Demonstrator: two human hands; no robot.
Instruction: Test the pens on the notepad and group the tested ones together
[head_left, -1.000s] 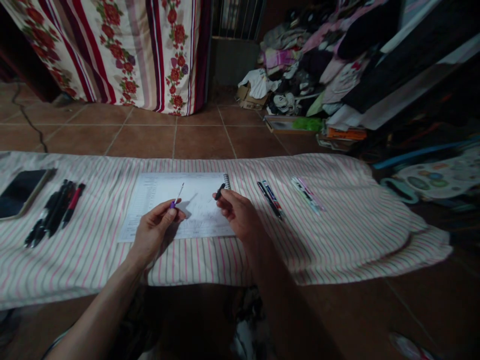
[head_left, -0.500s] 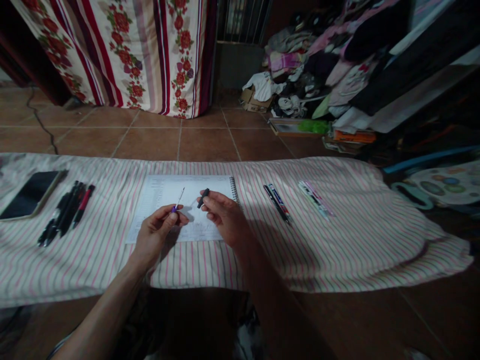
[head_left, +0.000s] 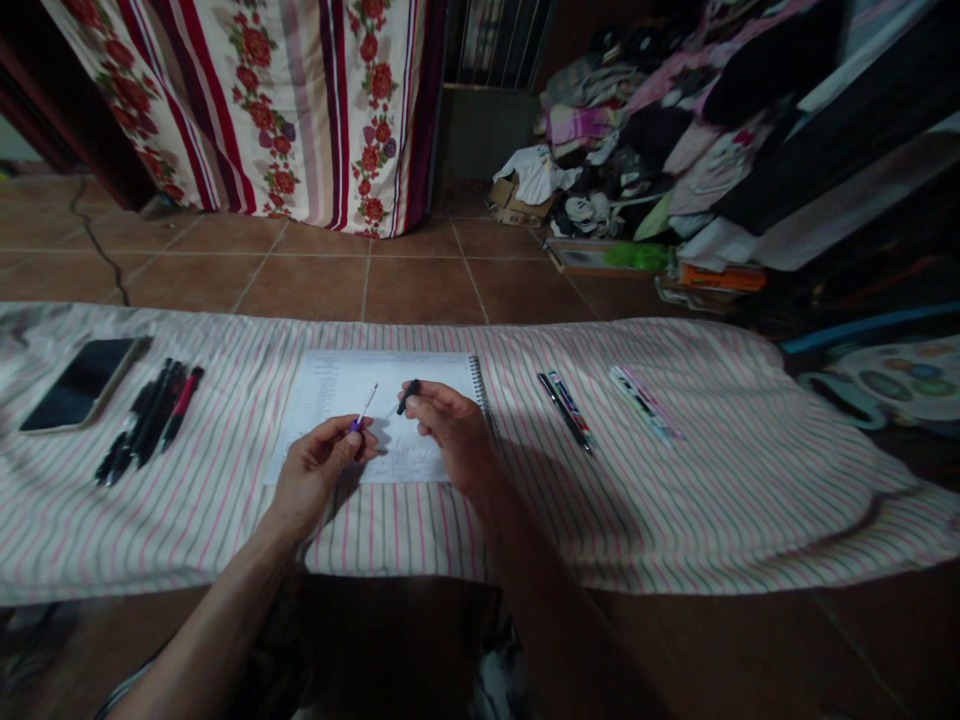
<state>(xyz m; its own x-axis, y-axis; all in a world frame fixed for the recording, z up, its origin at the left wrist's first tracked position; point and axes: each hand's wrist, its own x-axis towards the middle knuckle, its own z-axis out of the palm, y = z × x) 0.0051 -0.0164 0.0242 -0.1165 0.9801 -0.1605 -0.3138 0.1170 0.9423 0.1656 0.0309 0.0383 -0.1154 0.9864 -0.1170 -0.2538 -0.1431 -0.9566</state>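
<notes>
My left hand [head_left: 315,470] pinches a thin pen refill [head_left: 362,412] with a purple end, its tip pointing up and away. My right hand [head_left: 450,430] is closed on a black pen part [head_left: 409,396], held close to the refill's tip. Both hands hover over a spiral notebook [head_left: 337,385] lying open on a pink-striped cloth [head_left: 675,500].
Several dark pens and a red one [head_left: 146,420] lie left of the notebook beside a black phone [head_left: 81,383]. Two pens [head_left: 566,410] and more pale pens [head_left: 643,402] lie to the right. Beyond are tiled floor [head_left: 420,285], a floral curtain [head_left: 262,100] and a clothes pile [head_left: 637,150].
My right hand has moved left with the black part, closing the gap to the refill in my left hand. The view has shifted slightly.
</notes>
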